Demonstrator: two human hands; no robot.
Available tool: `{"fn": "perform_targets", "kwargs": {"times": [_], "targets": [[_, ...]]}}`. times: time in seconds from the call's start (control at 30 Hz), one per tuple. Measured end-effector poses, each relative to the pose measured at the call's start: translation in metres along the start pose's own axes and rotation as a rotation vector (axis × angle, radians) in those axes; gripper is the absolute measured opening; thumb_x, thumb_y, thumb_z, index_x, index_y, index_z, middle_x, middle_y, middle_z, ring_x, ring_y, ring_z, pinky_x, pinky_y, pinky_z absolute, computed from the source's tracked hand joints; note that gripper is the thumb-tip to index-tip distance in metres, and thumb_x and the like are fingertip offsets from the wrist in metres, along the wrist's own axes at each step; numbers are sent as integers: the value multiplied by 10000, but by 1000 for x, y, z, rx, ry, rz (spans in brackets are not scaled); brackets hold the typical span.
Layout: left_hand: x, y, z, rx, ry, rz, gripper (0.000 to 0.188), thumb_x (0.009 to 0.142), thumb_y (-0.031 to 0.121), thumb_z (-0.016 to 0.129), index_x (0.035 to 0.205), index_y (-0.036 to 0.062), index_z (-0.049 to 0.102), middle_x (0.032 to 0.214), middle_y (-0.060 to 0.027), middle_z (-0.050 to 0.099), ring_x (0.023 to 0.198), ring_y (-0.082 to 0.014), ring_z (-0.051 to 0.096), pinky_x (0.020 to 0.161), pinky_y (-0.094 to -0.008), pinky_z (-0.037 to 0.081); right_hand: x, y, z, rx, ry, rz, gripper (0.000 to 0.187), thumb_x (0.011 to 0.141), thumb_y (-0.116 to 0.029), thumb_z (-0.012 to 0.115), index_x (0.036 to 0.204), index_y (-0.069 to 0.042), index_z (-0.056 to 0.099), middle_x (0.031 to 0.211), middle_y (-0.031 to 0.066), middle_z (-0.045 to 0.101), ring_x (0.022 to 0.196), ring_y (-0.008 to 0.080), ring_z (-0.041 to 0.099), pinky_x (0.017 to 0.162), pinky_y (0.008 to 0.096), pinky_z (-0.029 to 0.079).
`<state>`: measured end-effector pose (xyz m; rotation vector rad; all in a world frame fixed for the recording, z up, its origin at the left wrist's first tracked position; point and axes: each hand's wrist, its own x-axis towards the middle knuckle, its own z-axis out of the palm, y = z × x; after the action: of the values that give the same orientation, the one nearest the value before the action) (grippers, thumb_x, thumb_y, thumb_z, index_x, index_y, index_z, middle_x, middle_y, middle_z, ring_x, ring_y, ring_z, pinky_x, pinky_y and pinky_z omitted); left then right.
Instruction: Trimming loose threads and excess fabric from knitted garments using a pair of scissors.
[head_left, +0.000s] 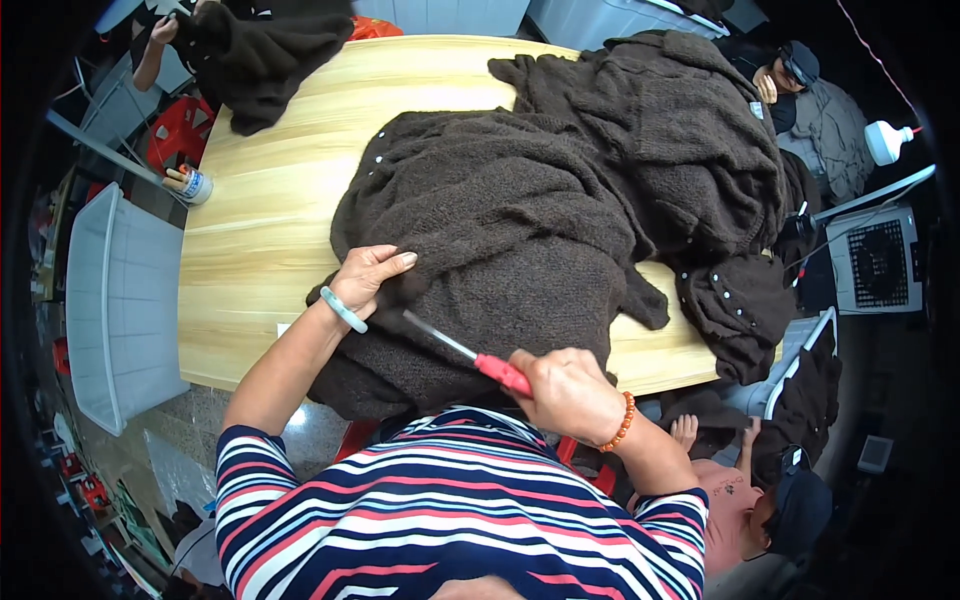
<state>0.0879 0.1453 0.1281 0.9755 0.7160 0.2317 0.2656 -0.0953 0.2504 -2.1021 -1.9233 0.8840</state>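
Observation:
A dark brown knitted garment (520, 290) with small light buttons lies bunched on the table in front of me. My left hand (365, 278), with a pale green bangle at the wrist, pinches a fold of this knit between thumb and fingers at its left side. My right hand (570, 392) is closed around the red handle of a tool (500, 372) with a slim metal shaft; I cannot tell its exact kind. The shaft points up and left over the knit, its tip near my left hand. Whether the tip touches the knit is unclear.
More brown knitwear (670, 130) is heaped at the back right of the wooden table (270, 240). A white cup of tools (190, 185) stands by the left edge. Pale plastic bins (118, 310) flank the table. Co-workers handle similar garments at far left and lower right.

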Motion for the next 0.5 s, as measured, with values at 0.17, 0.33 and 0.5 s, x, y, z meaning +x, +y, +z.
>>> {"fn": "perform_targets", "kwargs": {"times": [0.17,0.33,0.5], "targets": [[-1,6,8,-246,12,-53,172,931,92,637,1061,-20,651,1062,-89,686,935,-136,646,868,-267,509,0,2,0,-43,52,99,196,822,-194,653,955,-58,605,665,186,633,659,377,649,632,473,504],[3,-3,-8,-368,-32,-45,192,933,101,639,1092,-7,637,1088,-84,674,972,-147,636,894,-275,501,-1,-8,-4,-21,-50,24,176,829,-161,624,941,-29,593,632,202,623,630,375,654,603,471,515],[1,28,-14,-162,-11,130,156,944,98,614,1046,-10,663,990,-62,705,906,-116,655,855,-265,522,9,-1,-12,12,-60,37,214,809,-180,658,975,-56,601,698,186,631,694,362,650,657,453,513]]}}
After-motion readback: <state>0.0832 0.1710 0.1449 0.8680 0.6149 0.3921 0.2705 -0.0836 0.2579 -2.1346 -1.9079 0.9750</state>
